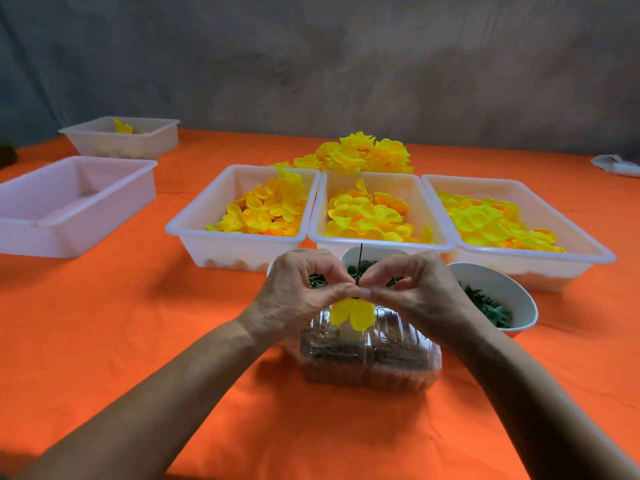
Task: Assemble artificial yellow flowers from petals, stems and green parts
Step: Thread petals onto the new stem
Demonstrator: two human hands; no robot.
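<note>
My left hand (pixel 301 292) and my right hand (pixel 412 289) meet fingertip to fingertip above a clear plastic box (pixel 370 355). Together they pinch a yellow petal piece (pixel 351 315) that hangs below the fingers. A thin dark stem (pixel 360 259) sticks straight up between the hands. Three white trays (pixel 239 244) (pixel 381 242) (pixel 533 261) behind hold loose yellow petals. A pile of finished yellow flowers (pixel 360 155) lies beyond them. Two white bowls (pixel 498 277) (pixel 374 254) near my right hand hold green parts.
An empty white tray (pixel 69 202) stands at the left, and a further tray (pixel 121 136) with a few yellow pieces behind it. Everything rests on an orange tablecloth (pixel 138 323). A white cloth (pixel 616 164) lies at the far right edge.
</note>
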